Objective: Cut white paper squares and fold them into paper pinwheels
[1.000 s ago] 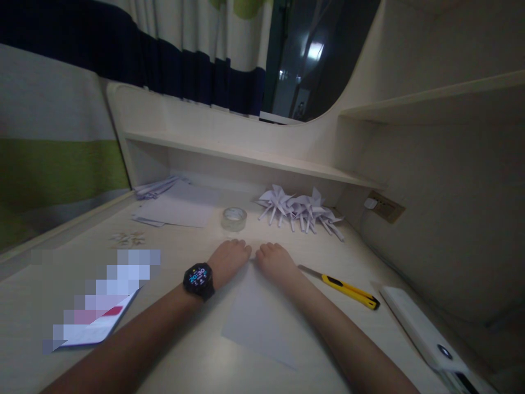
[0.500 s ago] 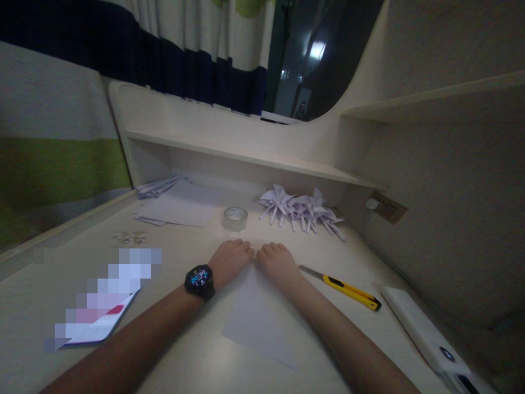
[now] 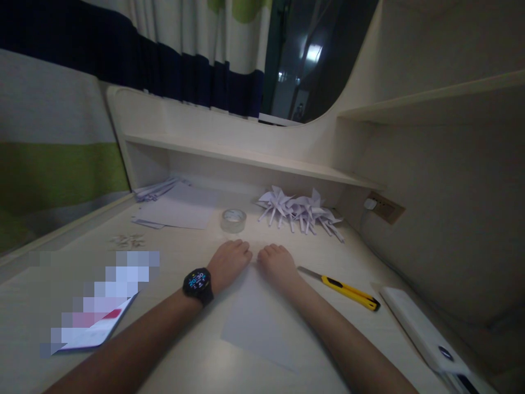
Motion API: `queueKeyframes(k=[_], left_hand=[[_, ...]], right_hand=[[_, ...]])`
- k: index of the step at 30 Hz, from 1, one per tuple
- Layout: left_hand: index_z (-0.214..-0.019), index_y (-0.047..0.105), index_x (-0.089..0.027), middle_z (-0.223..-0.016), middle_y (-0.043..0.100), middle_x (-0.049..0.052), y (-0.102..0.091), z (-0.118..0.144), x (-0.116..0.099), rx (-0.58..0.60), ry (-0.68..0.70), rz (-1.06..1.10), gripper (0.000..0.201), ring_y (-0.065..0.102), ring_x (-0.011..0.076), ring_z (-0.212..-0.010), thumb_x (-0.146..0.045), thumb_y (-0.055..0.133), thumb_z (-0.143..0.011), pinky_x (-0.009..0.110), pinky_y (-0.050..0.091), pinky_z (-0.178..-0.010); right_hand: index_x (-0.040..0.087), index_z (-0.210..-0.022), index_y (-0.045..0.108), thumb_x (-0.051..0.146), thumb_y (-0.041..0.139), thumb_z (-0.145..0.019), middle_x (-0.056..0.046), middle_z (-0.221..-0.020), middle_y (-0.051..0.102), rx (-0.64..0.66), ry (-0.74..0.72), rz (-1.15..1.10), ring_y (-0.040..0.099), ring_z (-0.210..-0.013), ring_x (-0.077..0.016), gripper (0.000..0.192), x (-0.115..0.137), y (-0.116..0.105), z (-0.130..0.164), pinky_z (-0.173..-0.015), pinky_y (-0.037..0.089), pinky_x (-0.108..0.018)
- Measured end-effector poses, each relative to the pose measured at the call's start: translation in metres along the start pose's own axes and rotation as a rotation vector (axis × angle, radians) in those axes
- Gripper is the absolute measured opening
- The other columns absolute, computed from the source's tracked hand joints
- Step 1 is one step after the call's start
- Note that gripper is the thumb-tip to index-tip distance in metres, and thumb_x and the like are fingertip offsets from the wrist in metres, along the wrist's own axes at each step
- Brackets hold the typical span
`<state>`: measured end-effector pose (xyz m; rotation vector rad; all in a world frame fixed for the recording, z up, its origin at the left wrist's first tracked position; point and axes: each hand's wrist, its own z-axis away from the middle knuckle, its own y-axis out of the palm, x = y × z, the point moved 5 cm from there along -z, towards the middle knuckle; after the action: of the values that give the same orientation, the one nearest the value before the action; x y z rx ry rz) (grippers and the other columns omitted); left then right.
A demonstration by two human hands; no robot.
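A white sheet of paper (image 3: 256, 328) lies on the desk between my forearms, its near edge slanting toward me. At its narrow far end, my left hand (image 3: 230, 262) has its fingers curled down onto the paper, with a black smartwatch on the wrist. Just across a small gap, my right hand (image 3: 276, 265) is closed on the other side of the same end. The fingertips of both hands are partly hidden beneath the knuckles. Beyond my left hand stands a roll of clear tape (image 3: 233, 221). A yellow utility knife (image 3: 348, 293), blade out, lies right of my right hand.
Several white paper pinwheels (image 3: 299, 208) lie at the back. A stack of paper (image 3: 180, 205) is at the back left, near a small pile of bits (image 3: 128, 241). A partly blurred phone (image 3: 102, 328) lies left; a white case-like object (image 3: 422, 328) lies right.
The view has shifted very slightly. My hands stay at the paper's far end, with the gap between them a touch wider.
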<state>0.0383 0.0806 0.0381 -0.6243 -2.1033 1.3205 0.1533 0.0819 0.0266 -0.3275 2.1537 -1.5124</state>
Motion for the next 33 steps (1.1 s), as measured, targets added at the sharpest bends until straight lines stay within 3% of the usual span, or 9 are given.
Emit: queueKeyframes(k=[12,33], left_hand=[[-0.085,0.061,-0.014,-0.08,0.06,0.007,0.004,0.003,0.002,0.066,-0.01,-0.046,0.007,0.058,0.0231,-0.079,-0.013,0.055,-0.085,0.033,0.043,-0.065],[-0.085,0.059,-0.016,-0.079,0.058,0.006,-0.001,0.004,0.011,0.037,-0.015,-0.059,0.005,0.057,0.0208,-0.076,-0.015,0.054,-0.087,0.032,0.041,-0.063]], right_hand=[[0.016,-0.09,0.063,0.017,0.051,-0.086,-0.009,-0.088,0.061,0.042,0.055,0.008,0.054,-0.087,-0.0218,0.012,-0.003,-0.004,0.003,-0.073,0.038,-0.031],[0.016,-0.091,0.061,0.017,0.049,-0.087,-0.008,-0.091,0.06,0.06,0.08,-0.031,0.054,-0.088,-0.0202,0.012,-0.013,-0.004,0.006,-0.074,0.04,-0.029]])
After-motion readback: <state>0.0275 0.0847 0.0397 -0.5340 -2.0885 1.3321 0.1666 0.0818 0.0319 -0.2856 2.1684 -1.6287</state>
